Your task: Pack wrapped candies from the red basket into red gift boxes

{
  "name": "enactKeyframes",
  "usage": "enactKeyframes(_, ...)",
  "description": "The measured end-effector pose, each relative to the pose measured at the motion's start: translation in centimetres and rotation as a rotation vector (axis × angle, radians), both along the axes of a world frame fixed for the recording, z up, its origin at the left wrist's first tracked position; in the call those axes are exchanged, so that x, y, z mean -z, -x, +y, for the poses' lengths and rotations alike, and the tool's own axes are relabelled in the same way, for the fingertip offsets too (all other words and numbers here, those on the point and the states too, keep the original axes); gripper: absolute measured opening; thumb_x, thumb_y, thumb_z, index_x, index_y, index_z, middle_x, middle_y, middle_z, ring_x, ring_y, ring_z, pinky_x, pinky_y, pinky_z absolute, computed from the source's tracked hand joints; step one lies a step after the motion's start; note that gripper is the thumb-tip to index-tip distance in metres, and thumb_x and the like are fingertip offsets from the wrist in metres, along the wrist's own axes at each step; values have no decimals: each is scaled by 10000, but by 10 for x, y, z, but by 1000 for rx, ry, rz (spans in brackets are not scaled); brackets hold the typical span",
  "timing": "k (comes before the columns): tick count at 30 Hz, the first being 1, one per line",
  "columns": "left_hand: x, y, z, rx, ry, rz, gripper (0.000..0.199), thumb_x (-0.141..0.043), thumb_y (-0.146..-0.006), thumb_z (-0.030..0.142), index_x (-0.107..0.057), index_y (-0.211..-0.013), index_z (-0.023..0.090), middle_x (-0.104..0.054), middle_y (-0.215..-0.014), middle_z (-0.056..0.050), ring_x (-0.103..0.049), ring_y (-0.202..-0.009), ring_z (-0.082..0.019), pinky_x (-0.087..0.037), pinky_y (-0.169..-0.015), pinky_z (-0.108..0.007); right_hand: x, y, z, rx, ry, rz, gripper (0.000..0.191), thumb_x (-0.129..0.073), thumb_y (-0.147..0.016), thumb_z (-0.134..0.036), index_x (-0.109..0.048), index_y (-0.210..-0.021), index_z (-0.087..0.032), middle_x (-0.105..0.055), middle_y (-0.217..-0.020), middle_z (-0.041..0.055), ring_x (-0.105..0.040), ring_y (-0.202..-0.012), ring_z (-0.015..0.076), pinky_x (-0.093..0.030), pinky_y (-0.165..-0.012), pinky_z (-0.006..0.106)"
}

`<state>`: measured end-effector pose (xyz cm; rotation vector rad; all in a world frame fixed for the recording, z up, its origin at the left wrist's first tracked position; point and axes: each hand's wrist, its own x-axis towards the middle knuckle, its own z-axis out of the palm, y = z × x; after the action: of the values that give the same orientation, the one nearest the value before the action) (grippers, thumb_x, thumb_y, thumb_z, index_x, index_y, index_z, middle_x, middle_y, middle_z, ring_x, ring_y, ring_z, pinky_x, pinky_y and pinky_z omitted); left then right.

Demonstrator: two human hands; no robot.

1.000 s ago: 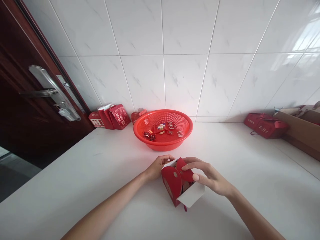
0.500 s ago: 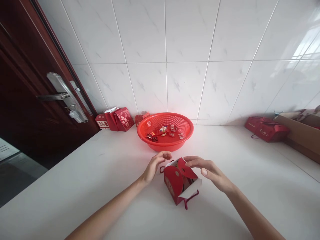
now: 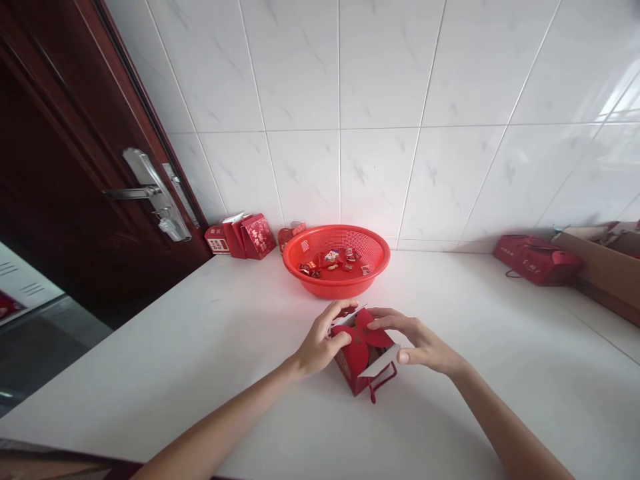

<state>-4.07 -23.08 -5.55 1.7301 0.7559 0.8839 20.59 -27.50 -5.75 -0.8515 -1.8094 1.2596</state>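
Note:
A small red paper box [image 3: 356,350] with white inner flaps and a dark red cord stands on the white table in front of me. Its two rounded red top flaps lean inward and meet near the middle. At the box's left side is my left hand [image 3: 325,340], its thumb on the left flap and its fingers curved round the back corner. My right hand [image 3: 415,341] is at the right side, fingers spread, with fingertips on the right red flap and the thumb by the white flap. Behind the box, a red plastic basket [image 3: 336,287] holds wrapped sweets.
Red paper boxes [image 3: 257,237] stand against the tiled wall at the back left. At the right are another red box [image 3: 537,259] and an open cardboard box [image 3: 605,263]. A dark red door [image 3: 75,133] with a metal handle is at the left.
Both hands have closed in on the box, and my left thumb now touches its flap. The rounded flaps have folded further inward. The view has shifted slightly left.

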Motion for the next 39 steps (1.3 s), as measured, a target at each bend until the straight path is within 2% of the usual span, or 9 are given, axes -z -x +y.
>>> enactKeyframes(5,4,-9,2,3,-162,6,473,-487,-756,109,-574,-1210,210,-630,-1287,-82,-554,-1265,-250,-417,-1124,-406,-1,6,1,37,-46,26,536,-679,-842,-665,-727,-1207,-275,-538,-1480,136,-563,-1308,332,-479,-1066,502)
enactKeyframes(8,9,-17,5,-25,-242,-9,386,-496,-773,112,-573,-1138,213,-628,-1229,-84,-574,-1215,-247,-450,-1087,-407,1,9,2,146,-42,43,490,-616,-892,-659,-744,-1144,-259,-581,-1427,143,-606,-1250,316,-523,-1014,481)
enactKeyframes(11,12,-23,8,-54,-296,3,281,-513,-807,142,-582,-1069,218,-613,-1236,-96,-565,-1227,-263,-454,-1077,-418,4,12,3,293,-43,17,466,-603,-897,-662,-761,-1071,-260,-622,-1371,137,-610,-1237,314,-507,-1034,492)
enactKeyframes(13,12,-24,10,-29,-326,23,222,-522,-851,193,-587,-1062,221,-601,-1262,-105,-557,-1246,-272,-444,-1084,-423,3,14,2,354,-43,0,435,-616,-897,-647,-770,-1025,-261,-637,-1347,128,-610,-1232,315,-489,-1055,500)
enactKeyframes(17,12,-22,13,58,-384,52,240,-505,-910,317,-585,-1113,217,-577,-1299,-126,-542,-1254,-287,-427,-1082,-436,0,13,0,374,-32,5,344,-671,-890,-579,-777,-963,-260,-667,-1296,113,-611,-1225,309,-457,-1088,498)
enactKeyframes(20,16,-18,13,99,-375,61,296,-493,-914,360,-586,-1156,217,-552,-1335,-128,-527,-1264,-294,-409,-1089,-447,-2,10,-1,330,39,71,311,-698,-878,-550,-768,-951,-256,-654,-1327,107,-617,-1210,307,-499,-1034,480)
enactKeyframes(24,22,-16,10,61,-316,76,290,-432,-975,370,-621,-1137,220,-535,-1369,-129,-524,-1274,-283,-405,-1093,-440,-2,7,-2,319,130,138,286,-735,-859,-511,-745,-961,-244,-637,-1361,103,-609,-1223,305,-529,-983,451)
enactKeyframes(31,28,-17,8,37,-327,56,275,-459,-979,356,-631,-1134,210,-563,-1326,-135,-527,-1287,-282,-430,-1083,-419,-2,16,-7,403,213,187,287,-774,-816,-499,-730,-859,-219,-643,-1343,103,-649,-1119,287,-570,-865,396)
enactKeyframes(39,28,-17,8,36,-308,60,267,-462,-976,323,-640,-1137,206,-548,-1349,-133,-520,-1300,-282,-421,-1092,-415,2,25,-8,467,287,310,289,-826,-754,-466,-707,-785,-205,-667,-1274,95,-664,-1014,260,-556,-816,368)
